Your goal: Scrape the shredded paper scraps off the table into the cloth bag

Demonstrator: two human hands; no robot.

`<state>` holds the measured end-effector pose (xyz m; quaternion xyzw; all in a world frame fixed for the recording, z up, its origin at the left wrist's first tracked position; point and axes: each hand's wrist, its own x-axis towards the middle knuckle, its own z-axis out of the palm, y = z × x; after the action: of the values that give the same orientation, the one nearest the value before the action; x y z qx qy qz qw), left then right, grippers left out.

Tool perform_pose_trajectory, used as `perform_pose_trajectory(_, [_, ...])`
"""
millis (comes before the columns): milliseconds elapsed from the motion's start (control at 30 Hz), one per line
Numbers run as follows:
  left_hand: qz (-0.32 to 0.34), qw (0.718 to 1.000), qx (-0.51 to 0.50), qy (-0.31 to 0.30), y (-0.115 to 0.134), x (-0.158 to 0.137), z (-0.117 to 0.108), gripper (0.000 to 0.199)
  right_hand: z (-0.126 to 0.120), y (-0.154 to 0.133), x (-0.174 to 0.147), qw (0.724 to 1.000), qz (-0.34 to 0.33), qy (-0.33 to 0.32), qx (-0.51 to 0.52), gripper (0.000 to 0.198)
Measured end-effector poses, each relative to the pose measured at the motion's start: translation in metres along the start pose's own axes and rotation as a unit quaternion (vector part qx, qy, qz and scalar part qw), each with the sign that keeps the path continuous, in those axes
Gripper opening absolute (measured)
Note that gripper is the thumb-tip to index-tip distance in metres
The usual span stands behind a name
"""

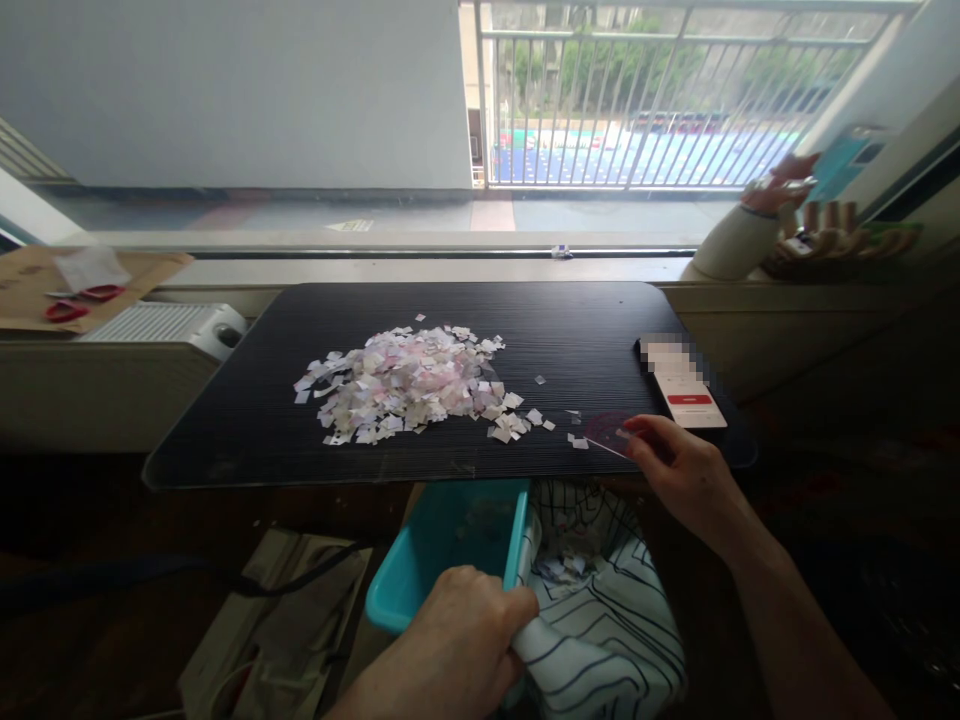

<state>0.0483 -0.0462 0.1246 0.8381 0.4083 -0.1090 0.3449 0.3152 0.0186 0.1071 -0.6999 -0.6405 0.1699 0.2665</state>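
Observation:
On the dark table (pixel 247 430) lies a loose heap of small cut paper pieces (pixel 412 380), with a few strays to its right. At the table's right front, my right hand (pixel 679 475) has thumb and fingers pinched on a thin, see-through purplish sheet (pixel 604 430), low over the tabletop. Below the front edge, my left hand (pixel 469 620) is closed round the gathered edge of a white striped cloth (pixel 600 640), against the rim of a teal bin (pixel 397 600). More paper bits (pixel 566 565) lie in the cloth's hollow. The fingertips of my left hand are partly hidden.
A phone (pixel 682 385) with its screen lit lies near the table's right edge. Red-handled scissors (pixel 71 310) rest on brown paper at the left. A white vase (pixel 739 240) stands on the sill at the right. Behind the table is a window with railings (pixel 630 110) outside.

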Motion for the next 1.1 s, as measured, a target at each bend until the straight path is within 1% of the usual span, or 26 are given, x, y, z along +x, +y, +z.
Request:
perform_pose_trajectory(100, [0.002, 1.0, -0.002, 0.001, 0.0, 0.001, -0.001, 0.012, 0.006, -0.005, 0.011, 0.999, -0.015, 0.035, 0.002, 0.025])
perform_pose_trajectory(233, [-0.004, 1.0, -0.007, -0.002, 0.001, 0.0, 0.0, 0.012, 0.014, -0.007, 0.029, 0.999, -0.031, 0.023, 0.013, 0.025])
perform_pose_trajectory(333, [-0.009, 1.0, -0.007, -0.002, 0.001, 0.0, 0.001, 0.012, 0.017, -0.004, 0.036, 0.999, -0.019, 0.037, 0.005, 0.025])
perform_pose_trajectory(400, [-0.009, 1.0, -0.004, 0.0, 0.0, -0.001, 0.001, 0.013, 0.016, -0.002, 0.038, 0.999, -0.004, 0.043, 0.007, 0.024])
perform_pose_trajectory(500, [-0.006, 1.0, -0.003, 0.004, -0.001, -0.001, 0.002, 0.014, 0.013, 0.0, 0.037, 1.0, -0.006, 0.014, 0.025, 0.022])
perform_pose_trajectory(567, [-0.006, 1.0, -0.001, 0.005, -0.002, -0.001, 0.002, 0.014, 0.012, 0.0, 0.035, 1.0, -0.01, 0.003, 0.018, 0.022])
perform_pose_trajectory(667, [-0.001, 1.0, -0.004, 0.006, -0.001, 0.0, 0.001, 0.012, 0.011, 0.0, 0.035, 1.0, 0.002, 0.026, -0.002, 0.023])
perform_pose_trajectory(733, [0.002, 1.0, -0.005, 0.01, -0.001, 0.0, 0.001, 0.012, 0.012, -0.001, 0.036, 0.999, 0.005, 0.033, 0.004, 0.024])
perform_pose_trajectory(867, [0.0, 1.0, 0.001, 0.014, -0.001, 0.0, 0.002, 0.012, 0.012, -0.005, 0.038, 1.0, -0.017, 0.006, 0.007, 0.023])
perform_pose_trajectory(1000, [0.001, 1.0, -0.001, 0.008, -0.002, -0.001, 0.003, 0.014, 0.009, -0.008, 0.039, 0.999, -0.018, 0.033, -0.024, 0.023])
perform_pose_trajectory(1100, [0.001, 1.0, -0.001, 0.011, -0.002, -0.001, 0.003, 0.013, 0.008, -0.008, 0.039, 0.999, -0.039, -0.001, -0.011, 0.021])
